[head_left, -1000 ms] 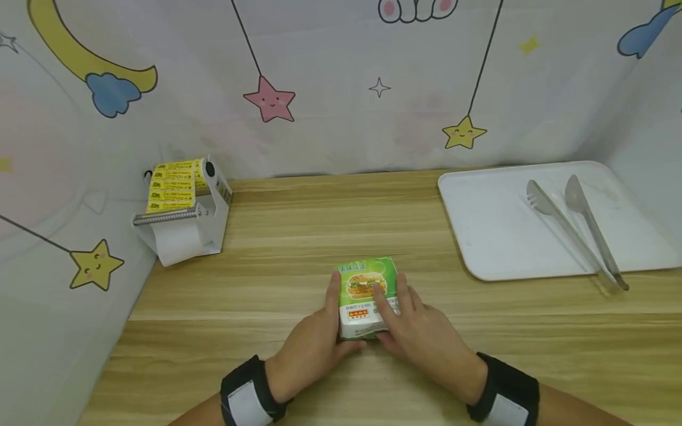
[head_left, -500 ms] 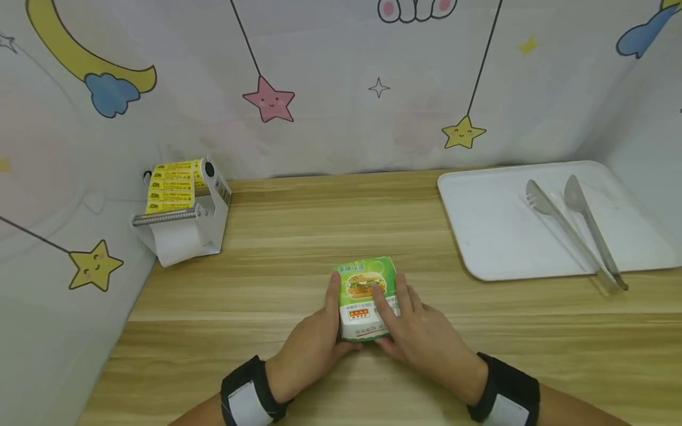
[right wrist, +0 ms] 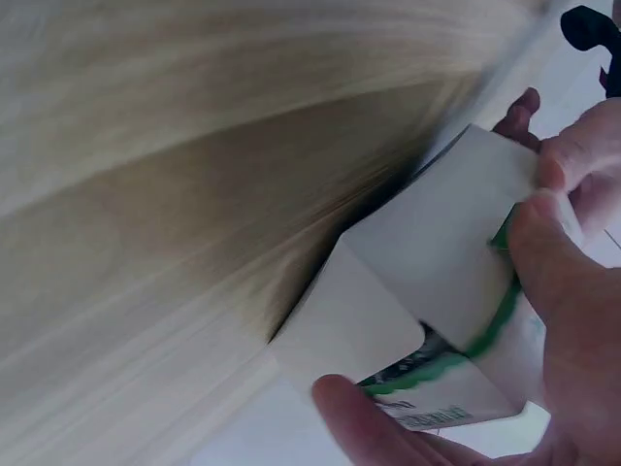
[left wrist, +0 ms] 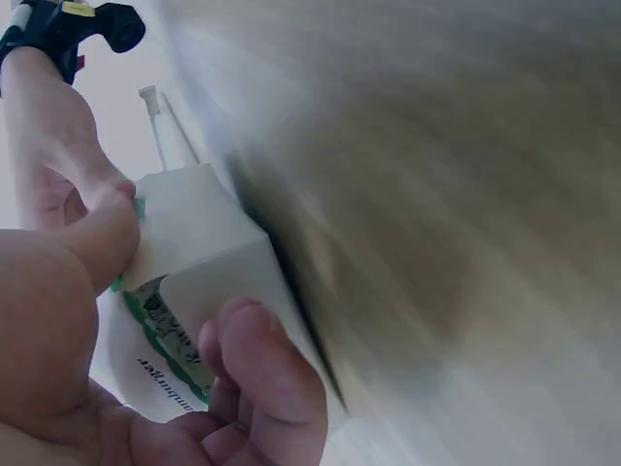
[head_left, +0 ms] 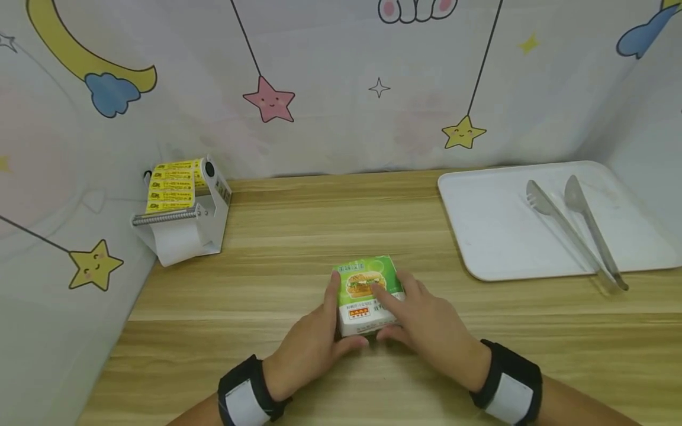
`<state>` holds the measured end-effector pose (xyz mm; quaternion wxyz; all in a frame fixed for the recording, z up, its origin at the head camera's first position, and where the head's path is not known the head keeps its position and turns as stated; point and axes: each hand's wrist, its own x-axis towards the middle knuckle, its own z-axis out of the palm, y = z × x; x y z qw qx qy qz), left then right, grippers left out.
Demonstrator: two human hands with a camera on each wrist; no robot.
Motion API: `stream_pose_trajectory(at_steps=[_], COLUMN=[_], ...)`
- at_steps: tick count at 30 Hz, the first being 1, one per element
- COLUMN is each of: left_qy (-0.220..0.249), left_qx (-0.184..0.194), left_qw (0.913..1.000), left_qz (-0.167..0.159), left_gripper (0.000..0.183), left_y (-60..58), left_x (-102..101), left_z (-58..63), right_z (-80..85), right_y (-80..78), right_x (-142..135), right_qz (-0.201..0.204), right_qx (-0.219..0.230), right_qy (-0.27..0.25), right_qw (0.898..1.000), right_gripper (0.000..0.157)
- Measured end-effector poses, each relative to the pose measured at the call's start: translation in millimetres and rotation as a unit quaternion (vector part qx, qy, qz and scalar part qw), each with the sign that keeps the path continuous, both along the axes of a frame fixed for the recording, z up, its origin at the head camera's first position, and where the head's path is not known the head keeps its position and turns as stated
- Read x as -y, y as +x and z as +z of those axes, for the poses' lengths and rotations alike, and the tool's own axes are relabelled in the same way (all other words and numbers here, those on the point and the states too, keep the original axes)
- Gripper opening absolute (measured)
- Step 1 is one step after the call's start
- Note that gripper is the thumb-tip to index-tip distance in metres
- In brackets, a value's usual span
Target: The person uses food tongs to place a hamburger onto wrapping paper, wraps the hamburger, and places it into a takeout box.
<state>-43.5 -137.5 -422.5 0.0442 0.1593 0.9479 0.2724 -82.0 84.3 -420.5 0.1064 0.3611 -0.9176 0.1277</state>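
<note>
A small burger box (head_left: 367, 296), green and white with a burger picture on its lid, sits on the wooden table between both hands. My left hand (head_left: 311, 340) grips its left side, thumb at the near edge. On the right, my right hand (head_left: 431, 328) holds the box with one finger across the lid, other fingers along the side and the thumb near the front. Both wrist views show the box's white side panels (left wrist: 189, 218) and corner flap (right wrist: 354, 316), with a dark and green printed band and the thumbs against the front. The box's far side is hidden.
A white tray (head_left: 495, 236) stands at the back right, bearing a metal fork (head_left: 565, 219) and a spoon-like utensil (head_left: 588, 219) whose handles overhang its near edge. At the back left is a dispenser (head_left: 213, 219) with a yellow label roll (head_left: 173, 186). Printed cloth walls (head_left: 341, 142) enclose the table.
My right hand has shifted slightly right and its wrist has risen a little. The box's near edge has turned slightly, with its right end farther back. The left hand has barely moved.
</note>
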Motion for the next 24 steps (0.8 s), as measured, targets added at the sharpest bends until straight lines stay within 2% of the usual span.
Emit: stream_pose_trajectory(at_steps=[5,10,17,24], left_qy=[0.007,0.002,-0.006,-0.021], left_qx=[0.002,0.001,0.004,-0.007], left_qw=[1.0,1.0,0.9999,0.9997], left_qz=[0.002,-0.002,-0.009,-0.001], left_gripper=[0.106,0.104,0.107,0.114], left_y=[-0.5,-0.6,0.0,-0.1], left_x=[1,-2,-3,-1], left_z=[3.3,1.1,0.8,0.6], right_z=[-0.7,-2.8,-9.6,-17.7], right_y=[-2.4,0.3,5.5,7.5], right_x=[2,1,0,2], right_qz=[0.002,-0.001,-0.002,0.009], right_qx=[-0.007,-0.011,-0.006,-0.068], right_qy=[-0.014,-0.013,0.005,0.065], right_qw=[1.0,1.0,1.0,0.996], right_gripper=[0.065,0.064,0.07,0.076])
